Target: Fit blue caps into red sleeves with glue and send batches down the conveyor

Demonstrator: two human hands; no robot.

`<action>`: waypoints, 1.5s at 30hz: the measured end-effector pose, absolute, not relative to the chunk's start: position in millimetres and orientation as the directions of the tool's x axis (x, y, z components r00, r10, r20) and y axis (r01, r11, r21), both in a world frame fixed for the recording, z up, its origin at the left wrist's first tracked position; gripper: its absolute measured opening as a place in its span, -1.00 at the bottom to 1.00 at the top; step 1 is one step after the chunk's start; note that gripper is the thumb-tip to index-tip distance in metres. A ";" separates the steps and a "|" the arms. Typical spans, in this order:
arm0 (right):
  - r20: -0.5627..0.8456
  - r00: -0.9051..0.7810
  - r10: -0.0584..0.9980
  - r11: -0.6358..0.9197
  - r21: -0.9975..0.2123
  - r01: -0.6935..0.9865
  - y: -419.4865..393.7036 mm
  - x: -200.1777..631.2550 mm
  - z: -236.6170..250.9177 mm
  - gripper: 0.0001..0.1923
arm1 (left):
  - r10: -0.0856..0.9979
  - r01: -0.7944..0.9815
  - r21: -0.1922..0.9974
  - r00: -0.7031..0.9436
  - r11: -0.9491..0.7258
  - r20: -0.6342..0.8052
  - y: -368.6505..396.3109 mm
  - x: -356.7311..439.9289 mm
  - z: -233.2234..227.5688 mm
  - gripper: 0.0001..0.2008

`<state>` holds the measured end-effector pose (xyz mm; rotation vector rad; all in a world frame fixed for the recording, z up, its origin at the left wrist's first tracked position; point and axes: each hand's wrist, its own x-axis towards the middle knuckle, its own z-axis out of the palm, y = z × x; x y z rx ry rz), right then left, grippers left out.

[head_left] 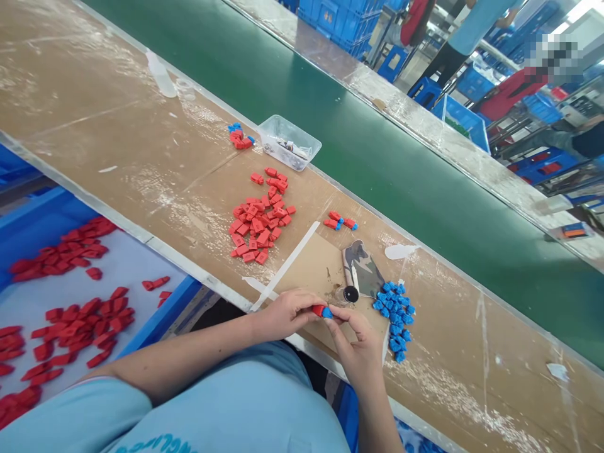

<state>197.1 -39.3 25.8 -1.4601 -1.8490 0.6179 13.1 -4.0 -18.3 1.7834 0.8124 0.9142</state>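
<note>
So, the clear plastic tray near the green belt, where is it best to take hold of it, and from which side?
Probably by its rim, on the long wall facing the person. The clear plastic tray is open at the top with thin upright walls, so fingers can pinch over the edge. The green belt runs close behind it, and the small parts inside lie low, so they are not in the way.

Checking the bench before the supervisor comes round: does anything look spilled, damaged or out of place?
Nothing looks spilled or broken. The red pieces and blue pieces lie in loose piles on the worn, scuffed bench. The only stragglers are a few joined red-and-blue pieces beside the clear tray, apart from the piles.
</note>
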 end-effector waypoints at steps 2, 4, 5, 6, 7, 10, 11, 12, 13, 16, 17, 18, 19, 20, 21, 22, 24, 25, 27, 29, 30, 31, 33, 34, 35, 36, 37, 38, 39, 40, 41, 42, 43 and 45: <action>0.239 -0.137 0.961 0.271 -0.724 0.634 -39.2 197.3 24.3 -0.85 | 0.821 0.132 0.921 0.511 -0.367 0.254 -4.2 12.9 -19.5 -0.81; 0.236 -0.154 0.959 0.280 -0.731 0.622 -38.8 197.6 24.3 -0.86 | 0.803 0.129 0.904 0.522 -0.408 0.288 -4.6 12.7 -20.4 -0.81; 0.232 -0.167 0.958 0.285 -0.736 0.614 -38.5 197.8 25.1 -0.86 | 0.792 0.124 0.893 0.527 -0.432 0.310 -4.8 12.6 -20.7 -0.81; 0.226 -0.185 0.956 0.292 -0.739 0.607 -38.1 198.0 26.3 -0.86 | 0.780 0.120 0.882 0.531 -0.456 0.331 -5.0 12.5 -20.9 -0.80; 0.221 -0.204 0.954 0.300 -0.740 0.602 -37.7 198.2 27.8 -0.85 | 0.769 0.118 0.870 0.534 -0.478 0.351 -5.3 12.3 -21.0 -0.79; 0.225 -0.257 0.940 0.339 -0.722 0.604 -36.7 198.4 32.2 -0.85 | 0.744 0.128 0.836 0.540 -0.534 0.393 -6.4 11.8 -21.6 -0.77; 0.235 -0.272 0.933 0.356 -0.710 0.607 -36.5 198.3 32.8 -0.85 | 0.737 0.134 0.827 0.546 -0.546 0.398 -6.8 11.7 -21.9 -0.76; 0.251 -0.283 0.926 0.375 -0.698 0.610 -36.6 198.0 32.7 -0.84 | 0.731 0.140 0.821 0.554 -0.554 0.398 -7.1 11.7 -22.4 -0.76; 0.273 -0.289 0.917 0.397 -0.686 0.610 -36.9 197.8 32.0 -0.84 | 0.726 0.145 0.818 0.564 -0.556 0.394 -7.4 11.6 -22.8 -0.76; 0.325 -0.288 0.901 0.434 -0.660 0.613 -39.2 198.3 26.6 -0.85 | 0.718 0.150 0.823 0.591 -0.547 0.369 -7.5 11.3 -23.7 -0.77; 0.330 -0.284 0.900 0.435 -0.655 0.618 -40.4 199.3 24.6 -0.85 | 0.718 0.150 0.828 0.594 -0.541 0.362 -7.3 11.1 -23.5 -0.77; 0.325 -0.283 0.902 0.431 -0.650 0.626 -41.9 200.8 22.8 -0.84 | 0.719 0.147 0.834 0.598 -0.532 0.353 -7.0 10.8 -22.8 -0.77; 0.313 -0.283 0.907 0.422 -0.646 0.636 -43.5 202.6 21.5 -0.84 | 0.720 0.143 0.842 0.604 -0.521 0.343 -6.6 10.4 -21.6 -0.77; 0.299 -0.281 0.912 0.410 -0.643 0.647 -45.2 204.5 20.7 -0.83 | 0.718 0.137 0.851 0.613 -0.507 0.329 -6.3 10.1 -20.0 -0.78; 0.287 -0.271 0.919 0.394 -0.639 0.660 -47.0 206.3 20.4 -0.84 | 0.713 0.132 0.860 0.627 -0.493 0.312 -5.9 9.8 -18.0 -0.78; 0.282 -0.253 0.925 0.378 -0.635 0.674 -48.7 207.6 20.5 -0.84 | 0.707 0.129 0.868 0.642 -0.480 0.295 -5.7 9.6 -15.8 -0.79; 0.312 -0.228 0.922 0.379 -0.619 0.688 -51.6 207.5 21.3 -0.80 | 0.698 0.129 0.875 0.661 -0.467 0.275 -5.8 10.1 -11.5 -0.81; 0.346 -0.226 0.910 0.401 -0.607 0.686 -52.7 205.6 21.6 -0.76 | 0.692 0.126 0.874 0.668 -0.469 0.275 -6.3 10.9 -9.7 -0.82; 0.407 -0.264 0.874 0.468 -0.565 0.679 -54.2 198.5 21.8 -0.67 | 0.675 0.100 0.873 0.677 -0.478 0.293 -8.0 13.7 -7.5 -0.82; 0.420 -0.333 0.845 0.523 -0.511 0.682 -55.2 188.5 20.9 -0.56 | 0.646 0.046 0.875 0.693 -0.482 0.320 -10.6 17.8 -7.3 -0.82; 0.411 -0.361 0.837 0.536 -0.487 0.689 -55.6 183.4 20.1 -0.52 | 0.630 0.016 0.877 0.702 -0.480 0.332 -12.2 20.0 -8.2 -0.82; 0.400 -0.384 0.832 0.545 -0.467 0.696 -55.9 178.8 19.2 -0.50 | 0.613 -0.011 0.879 0.712 -0.476 0.341 -13.9 22.2 -9.7 -0.81; 0.398 -0.393 0.829 0.550 -0.447 0.705 -56.2 171.9 16.7 -0.49 | 0.596 -0.048 0.880 0.718 -0.473 0.360 -17.4 26.0 -14.8 -0.81; 0.402 -0.389 0.829 0.548 -0.447 0.707 -56.3 169.8 15.3 -0.50 | 0.601 -0.052 0.879 0.711 -0.473 0.365 -19.1 27.6 -18.1 -0.80; 0.406 -0.382 0.830 0.546 -0.448 0.708 -56.2 168.5 13.9 -0.50 | 0.611 -0.048 0.880 0.702 -0.472 0.366 -20.6 28.9 -21.6 -0.80; 0.405 -0.378 0.832 0.542 -0.451 0.709 -56.0 167.9 12.4 -0.51 | 0.625 -0.040 0.883 0.691 -0.468 0.363 -21.9 30.0 -25.0 -0.80; 0.403 -0.377 0.834 0.539 -0.454 0.709 -55.7 167.6 11.1 -0.51 | 0.640 -0.033 0.887 0.680 -0.460 0.357 -22.9 30.8 -28.0 -0.80; 0.398 -0.377 0.836 0.537 -0.456 0.710 -55.4 167.7 10.0 -0.51 | 0.651 -0.026 0.894 0.675 -0.448 0.346 -23.6 31.6 -30.0 -0.80; 0.391 -0.378 0.839 0.533 -0.457 0.712 -55.2 168.0 9.4 -0.52 | 0.655 -0.022 0.901 0.679 -0.434 0.332 -23.9 32.2 -30.8 -0.79; 0.383 -0.378 0.843 0.529 -0.461 0.712 -54.9 168.4 9.4 -0.52 | 0.652 -0.023 0.908 0.688 -0.419 0.318 -23.7 32.7 -30.3 -0.78; 0.373 -0.380 0.846 0.525 -0.467 0.712 -54.8 169.2 10.1 -0.51 | 0.648 -0.025 0.914 0.697 -0.405 0.307 -23.0 32.9 -28.5 -0.78; 0.365 -0.387 0.847 0.526 -0.470 0.709 -54.8 170.3 11.8 -0.50 | 0.639 -0.024 0.919 0.712 -0.392 0.291 -21.8 32.9 -25.5 -0.78; 0.362 -0.395 0.845 0.531 -0.472 0.704 -55.0 172.1 14.5 -0.49 | 0.629 -0.018 0.924 0.728 -0.382 0.274 -19.9 32.4 -21.7 -0.78; 0.370 -0.411 0.834 0.549 -0.474 0.688 -55.7 178.1 22.0 -0.43 | 0.636 0.025 0.924 0.733 -0.381 0.242 -13.4 30.1 -12.9 -0.81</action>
